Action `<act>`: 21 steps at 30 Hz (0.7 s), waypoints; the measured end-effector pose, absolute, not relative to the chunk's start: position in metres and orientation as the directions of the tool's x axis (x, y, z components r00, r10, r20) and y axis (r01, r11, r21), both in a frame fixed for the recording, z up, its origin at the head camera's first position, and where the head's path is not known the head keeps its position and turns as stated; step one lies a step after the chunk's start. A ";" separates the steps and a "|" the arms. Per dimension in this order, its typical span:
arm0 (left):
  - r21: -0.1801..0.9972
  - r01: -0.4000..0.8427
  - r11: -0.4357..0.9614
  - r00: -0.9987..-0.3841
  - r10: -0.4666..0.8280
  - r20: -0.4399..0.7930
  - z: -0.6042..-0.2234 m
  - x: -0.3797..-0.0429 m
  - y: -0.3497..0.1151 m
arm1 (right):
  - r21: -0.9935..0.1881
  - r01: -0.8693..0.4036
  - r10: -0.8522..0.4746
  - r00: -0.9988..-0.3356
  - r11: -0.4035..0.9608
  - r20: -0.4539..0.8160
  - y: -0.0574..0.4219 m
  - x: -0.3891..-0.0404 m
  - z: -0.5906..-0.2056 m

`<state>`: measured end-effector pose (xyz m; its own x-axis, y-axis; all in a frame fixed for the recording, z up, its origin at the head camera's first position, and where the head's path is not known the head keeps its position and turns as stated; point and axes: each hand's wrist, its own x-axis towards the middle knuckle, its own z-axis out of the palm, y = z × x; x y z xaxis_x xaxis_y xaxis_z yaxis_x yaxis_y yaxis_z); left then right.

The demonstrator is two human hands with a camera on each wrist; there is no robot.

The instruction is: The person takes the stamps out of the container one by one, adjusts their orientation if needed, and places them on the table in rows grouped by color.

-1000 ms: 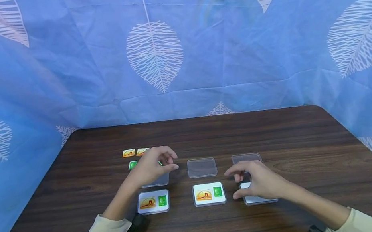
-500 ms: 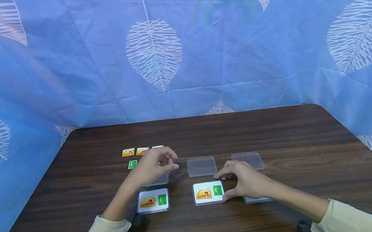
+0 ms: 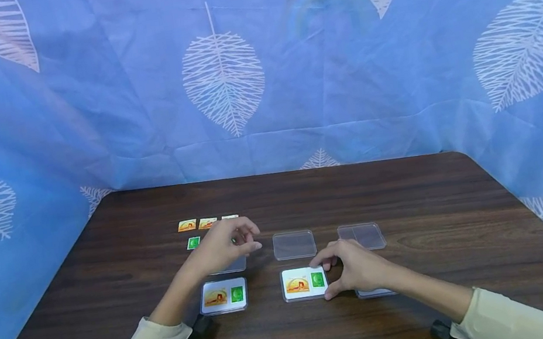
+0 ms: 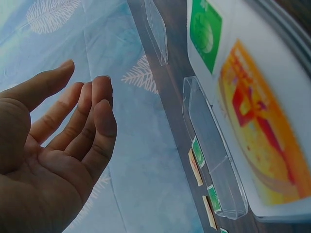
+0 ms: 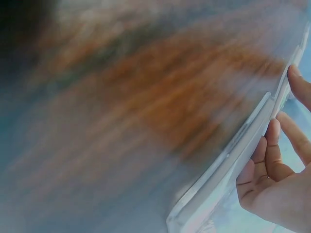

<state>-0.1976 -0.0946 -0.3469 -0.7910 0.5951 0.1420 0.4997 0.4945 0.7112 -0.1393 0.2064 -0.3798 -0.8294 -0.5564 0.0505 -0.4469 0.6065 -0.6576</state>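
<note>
My right hand holds the right end of the middle clear plastic case, thumb at its near edge and forefinger at its far edge. The case holds a white card with an orange stamp-like picture and a green one. A matching case lies to the left, and a third is mostly hidden behind my right hand. My left hand hovers with loosely bent fingers and nothing in them, above a clear lid. In the left wrist view the empty palm shows too.
Two more clear lids, a middle one and a right one, lie behind the cases. Loose orange pieces and a green piece lie at the back left, partly hidden by my left hand. A blue leaf-print cloth hangs behind the table.
My right hand has moved left from above the right case to the end of the middle case, where its fingers have settled. My left hand has stayed in place.
</note>
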 end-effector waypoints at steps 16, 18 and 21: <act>0.724 0.508 0.466 -0.776 0.613 0.150 -0.348 -0.196 -0.092 | -0.704 -0.403 -0.547 -0.836 0.585 0.024 0.209 -0.142 -0.385; 0.728 0.503 0.466 -0.777 0.612 0.145 -0.349 -0.195 -0.090 | -0.707 -0.402 -0.548 -0.836 0.582 0.025 0.208 -0.142 -0.385; 0.732 0.509 0.453 -0.767 0.625 0.146 -0.350 -0.195 -0.088 | -0.711 -0.396 -0.544 -0.839 0.581 0.023 0.207 -0.141 -0.384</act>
<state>-0.1946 -0.0884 -0.3501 -0.7667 0.6252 0.1461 0.5091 0.4532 0.7317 -0.1408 0.2074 -0.3840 -0.8387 -0.5442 0.0232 -0.3964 0.5805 -0.7112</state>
